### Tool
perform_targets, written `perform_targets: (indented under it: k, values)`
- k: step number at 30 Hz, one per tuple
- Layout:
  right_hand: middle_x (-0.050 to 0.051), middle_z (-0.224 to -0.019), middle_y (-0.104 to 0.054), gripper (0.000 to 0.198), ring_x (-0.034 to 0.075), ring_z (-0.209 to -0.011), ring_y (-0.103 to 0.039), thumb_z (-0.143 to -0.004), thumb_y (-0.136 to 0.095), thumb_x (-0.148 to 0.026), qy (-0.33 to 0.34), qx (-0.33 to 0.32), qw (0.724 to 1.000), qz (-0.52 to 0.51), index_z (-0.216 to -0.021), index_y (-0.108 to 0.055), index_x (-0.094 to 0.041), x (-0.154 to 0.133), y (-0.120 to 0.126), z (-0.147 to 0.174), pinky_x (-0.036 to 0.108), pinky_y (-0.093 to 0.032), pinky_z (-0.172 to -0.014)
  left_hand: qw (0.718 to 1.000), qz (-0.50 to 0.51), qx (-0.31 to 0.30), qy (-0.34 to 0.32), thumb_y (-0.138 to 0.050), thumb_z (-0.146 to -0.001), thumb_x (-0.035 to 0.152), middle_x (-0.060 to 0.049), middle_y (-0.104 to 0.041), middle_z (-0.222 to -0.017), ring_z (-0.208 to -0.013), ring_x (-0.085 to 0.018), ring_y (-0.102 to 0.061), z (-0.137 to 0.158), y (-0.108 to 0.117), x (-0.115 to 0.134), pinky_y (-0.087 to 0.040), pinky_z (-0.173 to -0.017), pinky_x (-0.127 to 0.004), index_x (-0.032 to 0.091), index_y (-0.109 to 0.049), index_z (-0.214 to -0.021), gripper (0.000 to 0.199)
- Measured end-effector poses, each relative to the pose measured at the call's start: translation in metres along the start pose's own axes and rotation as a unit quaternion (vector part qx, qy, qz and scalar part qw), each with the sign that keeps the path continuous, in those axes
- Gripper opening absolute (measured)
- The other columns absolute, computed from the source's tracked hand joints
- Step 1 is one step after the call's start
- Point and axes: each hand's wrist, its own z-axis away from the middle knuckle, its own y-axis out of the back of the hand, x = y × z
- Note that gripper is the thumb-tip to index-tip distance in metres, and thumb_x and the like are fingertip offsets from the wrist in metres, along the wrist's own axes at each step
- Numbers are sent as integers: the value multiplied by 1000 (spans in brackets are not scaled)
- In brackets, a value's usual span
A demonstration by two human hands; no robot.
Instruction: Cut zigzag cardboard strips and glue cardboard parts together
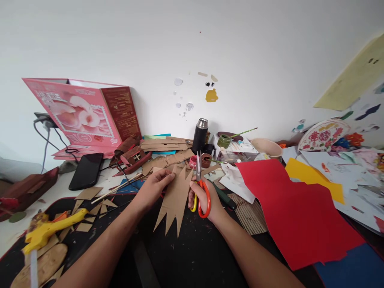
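My left hand (pixel 156 185) pinches the upper left edge of a brown cardboard piece (pixel 174 200). Pointed zigzag teeth are cut into its lower end, and its upper end is jagged too. My right hand (pixel 204 200) grips a pair of scissors (pixel 198 168) with one orange-red and one yellow handle. Their blades point up and away from me, just right of the cardboard's upper right corner. The blades look nearly closed; whether they touch the cardboard I cannot tell. Beneath both hands lies a black mat (pixel 192 260).
A yellow glue gun (pixel 54 230) and cardboard scraps (pixel 90 193) lie left, near a black phone (pixel 86 171). A black thermos (pixel 200 136) and a green paint jar (pixel 224 141) stand behind. Red paper (pixel 294 212) covers the right side. A pink box (pixel 81 116) leans at the wall.
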Motion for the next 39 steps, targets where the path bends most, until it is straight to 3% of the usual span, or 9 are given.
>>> perform_targets:
  k: [12, 19, 24, 31, 39]
  values:
    - [-9, -54, -61, 46, 16, -39, -61, -85, -76, -57, -1, 7, 1000, 9, -102, -48, -24, 4, 2, -3, 24, -50, -40, 999, 13, -25, 29, -80, -71, 77, 2, -60, -68, -62, -16, -52, 1, -2, 1, -41, -59, -28, 22, -63, -78, 58]
    - [-9, -52, -61, 46, 15, -37, -57, -86, -75, -59, -2, -1, 1000, 20, -100, -49, -24, 4, 2, -2, 25, -52, -42, 998, 10, -40, 56, -81, -71, 76, -2, -70, -77, -66, -19, -59, -2, 1, -5, -44, -62, -29, 20, -71, -86, 59]
    - [-10, -52, -59, 51, 15, -39, -57, -84, -75, -62, -30, -3, 999, 22, -102, -47, -24, 4, 0, 1, 24, -52, -42, 997, 32, -23, 70, -85, -68, 72, -5, -78, -92, -73, -20, -63, -2, 2, 1, -45, -63, -28, 20, -78, -103, 64]
    - [-10, -51, -59, 52, 15, -38, -58, -83, -76, -63, -63, -5, 998, 19, -103, -46, -25, 6, -1, 2, 24, -50, -40, 995, 61, -1, 72, -85, -64, 79, -4, -75, -81, -72, -21, -64, -4, 5, 4, -45, -63, -29, 20, -79, -91, 66]
    - [-10, -52, -60, 49, 15, -39, -59, -86, -73, -64, -55, -21, 998, 39, -102, -47, -25, 4, 0, 4, 23, -50, -40, 996, 51, 9, 69, -85, -67, 77, -6, -79, -88, -79, -24, -68, -6, 8, 1, -48, -64, -30, 20, -81, -98, 65]
